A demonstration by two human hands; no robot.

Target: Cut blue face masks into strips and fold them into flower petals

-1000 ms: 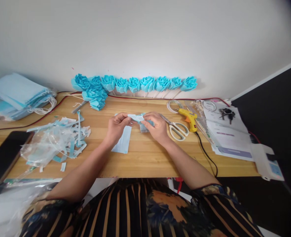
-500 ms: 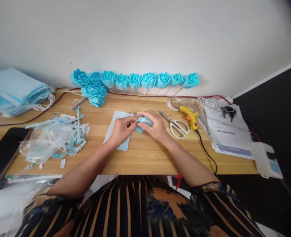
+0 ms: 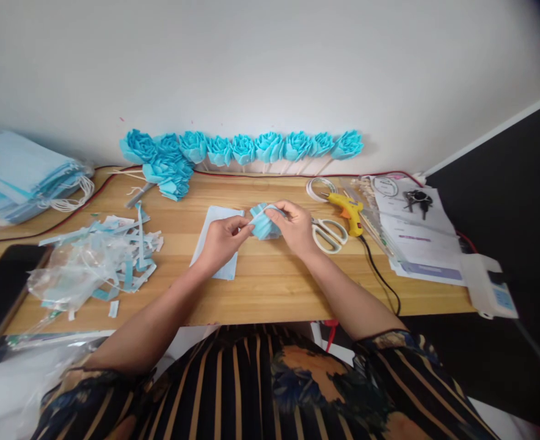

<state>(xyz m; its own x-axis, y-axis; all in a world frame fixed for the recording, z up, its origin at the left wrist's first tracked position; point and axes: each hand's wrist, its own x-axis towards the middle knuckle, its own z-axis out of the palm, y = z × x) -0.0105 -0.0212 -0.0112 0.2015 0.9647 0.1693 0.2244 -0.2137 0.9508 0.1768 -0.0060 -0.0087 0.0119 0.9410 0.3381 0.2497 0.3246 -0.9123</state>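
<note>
Between both hands, above the middle of the table, is a folded piece of light blue mask fabric [image 3: 263,225] with a white edge strip. My left hand [image 3: 224,239] pinches its left side between thumb and finger. Gripping the upper right side, my right hand [image 3: 294,225] has its thumb on top and fingers partly hidden behind. A flat pale blue mask sheet [image 3: 211,221] lies under and beside my left hand. White-handled scissors [image 3: 328,236] rest just right of my right hand, their blades largely covered by it.
Several blue fabric flowers [image 3: 270,146] line the wall. A yellow glue gun [image 3: 351,214], tape roll [image 3: 320,188], papers [image 3: 419,235] and keys [image 3: 417,201] are at right. Fabric scraps [image 3: 135,244], a phone [image 3: 7,293] and a mask stack [image 3: 27,171] are at left.
The blue fabric, bunched and mostly hidden in my fingers before, is turned and spread so its pleated face shows. My right hand has shifted over the scissor blades. The camera view has tilted slightly.
</note>
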